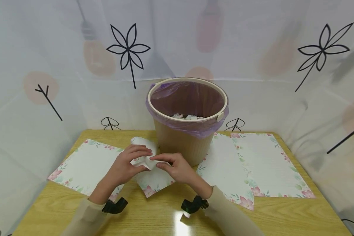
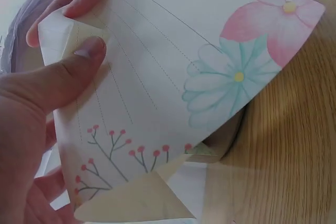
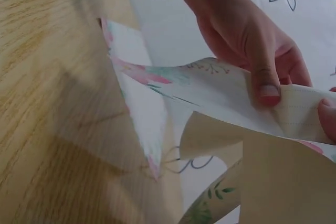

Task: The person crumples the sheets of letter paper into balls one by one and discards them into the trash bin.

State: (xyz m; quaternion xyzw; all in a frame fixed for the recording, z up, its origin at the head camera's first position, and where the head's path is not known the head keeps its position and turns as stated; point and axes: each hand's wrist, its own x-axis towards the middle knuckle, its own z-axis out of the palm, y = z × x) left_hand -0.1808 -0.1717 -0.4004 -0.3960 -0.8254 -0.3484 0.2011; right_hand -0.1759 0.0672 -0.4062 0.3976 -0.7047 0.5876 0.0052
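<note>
A white lined sheet with a flower border is bent and creased in the middle, in front of the bin. My left hand pinches its left side, the thumb lying over the paper in the left wrist view. From the other side my right hand pinches the same sheet, its fingertips close to those of the left. In the right wrist view the sheet curves up off the table between the hands. Its underside folds are partly hidden.
A beige waste bin with a purple liner stands behind the hands, crumpled paper inside. One flat floral sheet lies left; two more, a near sheet and a far sheet, lie right on the wooden table.
</note>
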